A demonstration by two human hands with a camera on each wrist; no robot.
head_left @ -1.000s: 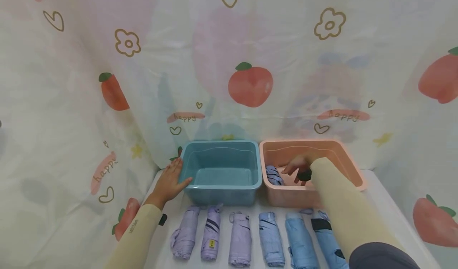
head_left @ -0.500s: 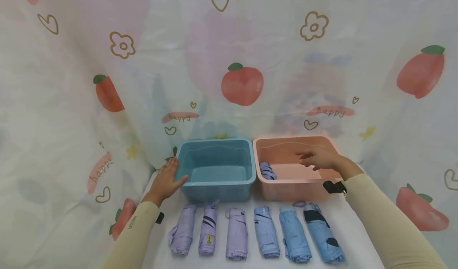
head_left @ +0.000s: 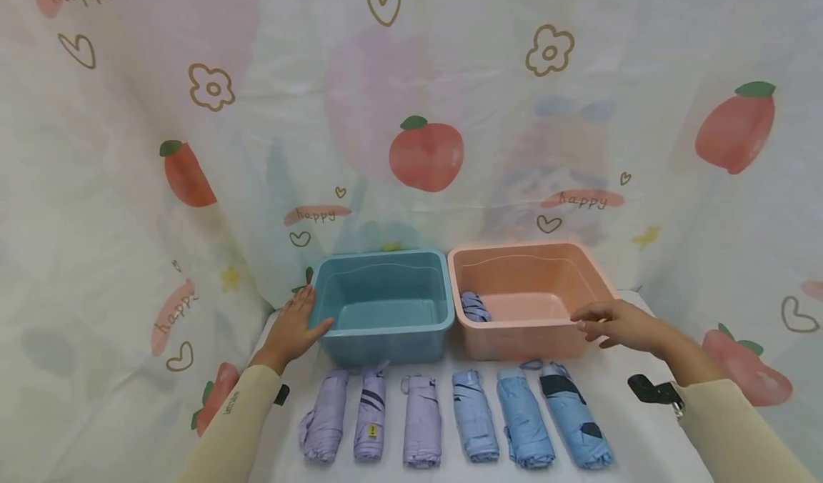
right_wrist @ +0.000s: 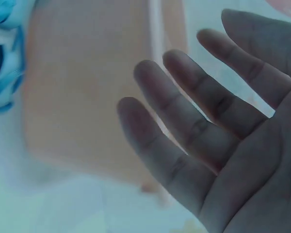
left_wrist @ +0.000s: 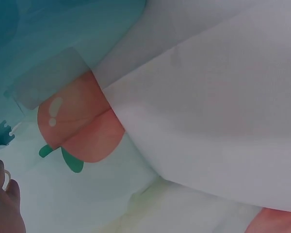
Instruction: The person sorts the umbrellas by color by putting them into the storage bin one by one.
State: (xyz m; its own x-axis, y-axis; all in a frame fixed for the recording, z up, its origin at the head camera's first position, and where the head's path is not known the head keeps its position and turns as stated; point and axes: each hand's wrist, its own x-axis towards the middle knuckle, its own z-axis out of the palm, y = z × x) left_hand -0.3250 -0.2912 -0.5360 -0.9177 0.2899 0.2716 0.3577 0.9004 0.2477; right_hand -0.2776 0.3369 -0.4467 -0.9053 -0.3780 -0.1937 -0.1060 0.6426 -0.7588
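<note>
My left hand [head_left: 291, 331] rests with straight fingers against the left side of the teal bin [head_left: 386, 331]. My right hand [head_left: 620, 326] hovers at the front right corner of the peach bin [head_left: 524, 340], fingers loosely spread. In the right wrist view its fingers [right_wrist: 184, 131] and palm hold nothing. Inside the peach bin, at the left, lies a folded blue umbrella [head_left: 474, 306] with dark stripes. In front of the bins is a row of folded umbrellas: three purple ones, including a striped one [head_left: 371, 415], and three blue ones, including one with black patches [head_left: 576, 415].
Both bins stand side by side on a white table [head_left: 466, 472], close to a patterned curtain [head_left: 411, 76] behind. Curtain also hangs at the left and right. The umbrellas lie between the bins and the near side.
My right hand has come out of the peach bin and moved right and nearer, leaving the striped blue umbrella inside. The left hand stays at the teal bin. The head view has shifted slightly.
</note>
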